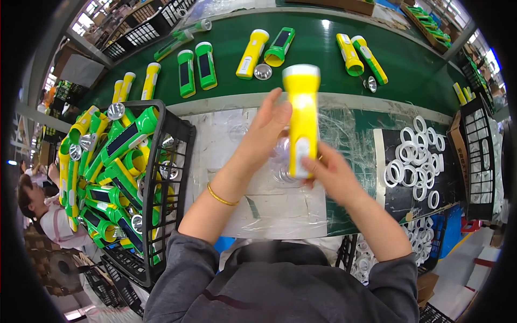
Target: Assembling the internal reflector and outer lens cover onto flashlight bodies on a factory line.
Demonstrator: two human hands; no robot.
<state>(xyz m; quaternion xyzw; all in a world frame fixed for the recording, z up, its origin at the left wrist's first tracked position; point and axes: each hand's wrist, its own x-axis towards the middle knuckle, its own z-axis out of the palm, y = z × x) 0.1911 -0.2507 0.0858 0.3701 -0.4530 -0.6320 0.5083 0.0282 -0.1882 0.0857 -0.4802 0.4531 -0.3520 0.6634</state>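
A yellow flashlight [303,107] with a white rim around its head stands upright in front of me, slightly blurred. My right hand [331,172] grips its lower end, thumb over the pale switch area. Close beside the flashlight's neck is my left hand [265,128], its visible fingers apart; some fingertips are hidden behind the flashlight, so contact is unclear. Behind and below the flashlight, round clear plastic lenses [281,173] lie on the worktop [226,177], partly covered by it.
At left a black crate [171,142] is heaped with green and yellow flashlights [126,142]. White rings [409,152] lie scattered on a dark board at right. Across the green belt [323,43] lie more flashlights [253,54]. A black basket [479,145] stands far right; another person [40,199] is at left.
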